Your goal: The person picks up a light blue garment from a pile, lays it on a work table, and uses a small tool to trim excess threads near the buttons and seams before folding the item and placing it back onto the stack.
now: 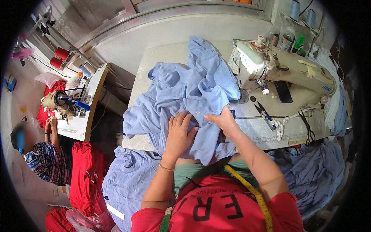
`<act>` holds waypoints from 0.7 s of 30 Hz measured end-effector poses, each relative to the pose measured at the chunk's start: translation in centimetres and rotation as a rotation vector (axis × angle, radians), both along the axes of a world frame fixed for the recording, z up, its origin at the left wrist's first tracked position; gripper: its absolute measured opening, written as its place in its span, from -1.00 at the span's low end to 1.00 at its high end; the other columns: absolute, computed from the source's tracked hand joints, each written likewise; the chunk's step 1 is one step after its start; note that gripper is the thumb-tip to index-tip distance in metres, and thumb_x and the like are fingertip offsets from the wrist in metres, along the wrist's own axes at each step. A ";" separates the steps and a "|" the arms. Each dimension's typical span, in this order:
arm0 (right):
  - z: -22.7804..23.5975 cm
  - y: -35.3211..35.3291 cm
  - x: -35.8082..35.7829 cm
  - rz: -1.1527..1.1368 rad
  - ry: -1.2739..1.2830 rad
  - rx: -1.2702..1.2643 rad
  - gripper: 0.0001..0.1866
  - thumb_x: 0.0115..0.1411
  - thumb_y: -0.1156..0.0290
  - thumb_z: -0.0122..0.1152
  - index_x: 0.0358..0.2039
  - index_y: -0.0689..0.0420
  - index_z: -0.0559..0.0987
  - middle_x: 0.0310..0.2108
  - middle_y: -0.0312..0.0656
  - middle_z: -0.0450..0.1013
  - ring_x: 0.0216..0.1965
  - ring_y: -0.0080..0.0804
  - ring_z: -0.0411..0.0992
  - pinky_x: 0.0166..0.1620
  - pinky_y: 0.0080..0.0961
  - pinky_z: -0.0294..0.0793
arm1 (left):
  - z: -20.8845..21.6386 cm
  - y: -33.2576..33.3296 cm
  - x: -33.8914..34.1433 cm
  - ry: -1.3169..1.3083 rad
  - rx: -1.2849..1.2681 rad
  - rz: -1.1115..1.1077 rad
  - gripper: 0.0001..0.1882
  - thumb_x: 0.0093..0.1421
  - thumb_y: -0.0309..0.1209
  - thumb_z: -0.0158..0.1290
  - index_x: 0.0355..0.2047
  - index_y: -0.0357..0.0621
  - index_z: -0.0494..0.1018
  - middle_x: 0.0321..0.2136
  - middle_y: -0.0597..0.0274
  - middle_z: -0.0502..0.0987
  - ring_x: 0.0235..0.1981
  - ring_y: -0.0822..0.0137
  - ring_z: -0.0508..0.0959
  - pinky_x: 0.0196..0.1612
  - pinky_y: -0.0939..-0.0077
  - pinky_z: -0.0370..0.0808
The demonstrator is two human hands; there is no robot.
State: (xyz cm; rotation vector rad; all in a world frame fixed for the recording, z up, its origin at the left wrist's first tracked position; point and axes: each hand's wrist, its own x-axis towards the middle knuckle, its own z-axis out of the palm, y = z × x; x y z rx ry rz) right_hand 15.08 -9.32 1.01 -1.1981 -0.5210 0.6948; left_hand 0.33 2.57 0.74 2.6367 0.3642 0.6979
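Observation:
A light blue button-up garment [177, 87] lies crumpled over the sewing table [154, 54], its near edge hanging toward my lap. My left hand [179, 133] rests palm down on the cloth, fingers stretched out and slightly apart. To its right, my right hand [225, 123] grips the garment's edge. The thumb lies on top, pointing left, while the other fingers are mostly hidden by fabric. Between the hands shows a small pale button [198, 112]. Just right of the cloth stands a sewing machine [309, 73].
By the machine lie a dark phone [284, 91], thread snips [266, 115], a white twisted cord [280, 125] and black scissors [307, 127]. More blue cloth [127, 181] hangs at my left. A co-worker [48, 158] sits at another machine on the far left, beside red cloth [85, 178].

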 end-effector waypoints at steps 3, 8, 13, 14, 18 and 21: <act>0.0 -0.1 0.1 0.033 0.048 -0.009 -0.16 -0.08 0.64 0.26 0.23 0.18 0.11 0.12 -0.22 0.23 0.11 -0.42 0.21 0.17 -0.47 0.17 | 0.4 -0.3 0.3 -0.100 -0.071 0.020 -0.62 0.05 -0.41 0.14 -0.12 -0.26 0.38 -0.02 -0.03 0.36 0.04 -0.03 0.34 0.08 0.12 0.27; 0.4 -0.4 -0.1 0.017 0.066 0.003 -0.21 -0.07 0.65 0.24 0.21 0.20 0.17 0.09 -0.23 0.27 0.07 -0.43 0.25 0.12 -0.49 0.21 | 1.9 -2.3 2.0 -0.340 -0.398 0.004 -0.78 0.04 -0.54 0.12 -0.26 -0.32 0.44 -0.22 -0.02 0.46 -0.21 0.05 0.49 -0.15 0.36 0.44; 1.1 -0.9 -0.6 -0.008 0.072 -0.045 -0.27 -0.08 0.63 0.21 0.17 0.23 0.22 0.02 -0.24 0.31 -0.03 -0.48 0.30 -0.01 -0.54 0.32 | 0.6 -2.9 2.9 -0.347 -0.534 0.016 -0.75 0.06 -0.53 0.12 -0.23 -0.35 0.43 -0.34 -0.01 0.52 -0.33 0.10 0.56 -0.24 0.41 0.48; 1.3 -1.0 -0.7 -0.006 0.075 -0.046 -0.28 -0.07 0.62 0.20 0.17 0.23 0.22 0.02 -0.25 0.31 -0.04 -0.49 0.30 -0.02 -0.54 0.32 | 0.5 -2.9 2.9 -0.353 -0.549 0.025 -0.75 0.06 -0.53 0.12 -0.23 -0.35 0.44 -0.35 -0.01 0.53 -0.34 0.11 0.56 -0.25 0.41 0.48; 1.7 -1.3 -0.9 0.003 0.089 -0.083 -0.30 -0.05 0.62 0.22 0.16 0.22 0.24 0.02 -0.25 0.34 -0.02 -0.48 0.32 0.04 -0.51 0.28 | 0.4 -2.7 3.0 -0.353 -0.573 0.043 -0.76 0.05 -0.51 0.13 -0.26 -0.34 0.45 -0.41 0.00 0.54 -0.39 0.12 0.57 -0.29 0.42 0.49; 2.0 -1.5 -1.0 0.019 0.122 -0.089 -0.33 -0.04 0.63 0.22 0.14 0.21 0.27 0.00 -0.25 0.36 -0.02 -0.48 0.33 0.07 -0.50 0.27 | 0.5 -2.5 3.0 -0.335 -0.542 0.054 -0.78 0.05 -0.49 0.12 -0.28 -0.34 0.46 -0.43 0.00 0.54 -0.42 0.13 0.57 -0.32 0.42 0.49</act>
